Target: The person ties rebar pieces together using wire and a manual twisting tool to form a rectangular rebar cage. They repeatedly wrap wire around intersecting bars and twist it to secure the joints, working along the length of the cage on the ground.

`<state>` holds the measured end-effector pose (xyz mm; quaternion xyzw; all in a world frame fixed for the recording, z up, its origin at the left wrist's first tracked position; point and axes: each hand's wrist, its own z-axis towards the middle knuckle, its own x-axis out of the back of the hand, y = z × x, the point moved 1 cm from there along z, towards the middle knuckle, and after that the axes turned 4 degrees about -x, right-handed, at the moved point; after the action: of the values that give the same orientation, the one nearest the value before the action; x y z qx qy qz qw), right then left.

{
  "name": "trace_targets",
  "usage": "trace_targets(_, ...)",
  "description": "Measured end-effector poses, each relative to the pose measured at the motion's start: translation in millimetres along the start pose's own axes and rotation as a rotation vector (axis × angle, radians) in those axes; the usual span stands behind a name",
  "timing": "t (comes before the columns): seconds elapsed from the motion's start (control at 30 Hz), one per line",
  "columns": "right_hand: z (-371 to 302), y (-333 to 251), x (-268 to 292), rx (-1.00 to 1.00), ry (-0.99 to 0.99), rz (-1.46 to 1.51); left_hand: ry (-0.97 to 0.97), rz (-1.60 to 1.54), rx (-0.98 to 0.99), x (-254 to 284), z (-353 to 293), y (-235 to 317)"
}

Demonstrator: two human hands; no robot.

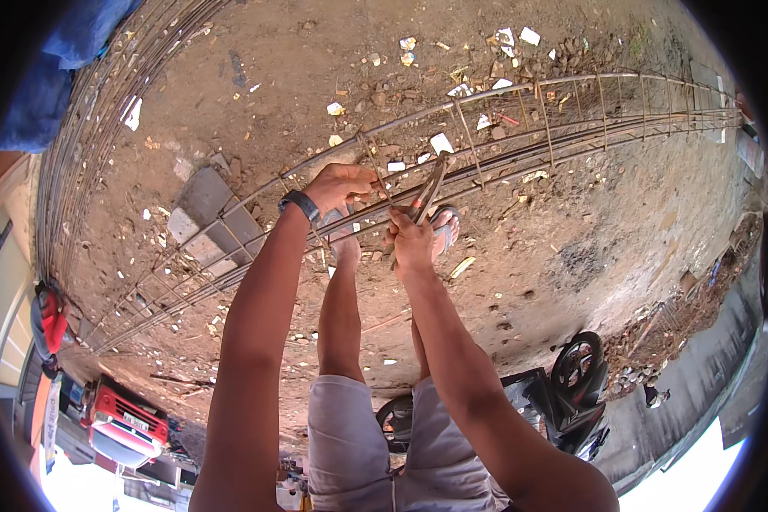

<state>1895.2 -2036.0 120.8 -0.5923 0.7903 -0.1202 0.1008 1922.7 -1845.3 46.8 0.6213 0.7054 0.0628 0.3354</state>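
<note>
A long rebar cage of thin steel bars and square stirrups runs across in front of me, from lower left to upper right. My left hand, with a dark band at the wrist, reaches over it. Its fingers are closed at a stirrup, and what they pinch is too small to make out. Just to the right, my right hand grips a pair of pincers by the handles. The pincers' head points up and away over the cage's bars. A small red bit shows between the handles.
A concrete block lies by the cage at left. Loose long rods curve along the far left, near blue sheeting. Tile shards litter the dirt. Behind me are a motorcycle and a red vehicle.
</note>
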Motion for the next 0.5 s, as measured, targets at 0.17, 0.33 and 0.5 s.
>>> trace_targets(0.17, 3, 1, -10, -0.057, 0.023, 0.205, -0.114, -0.143, 0.113, 12, 13, 10)
trace_targets(0.33, 2, -1, -7, -0.009, 0.014, 0.083, -0.063, -0.089, 0.086, 5, 16, 7)
trace_targets(0.5, 4, 2, -4, -0.035, 0.015, 0.09, 0.171, 0.127, -0.083, -19, 15, 2)
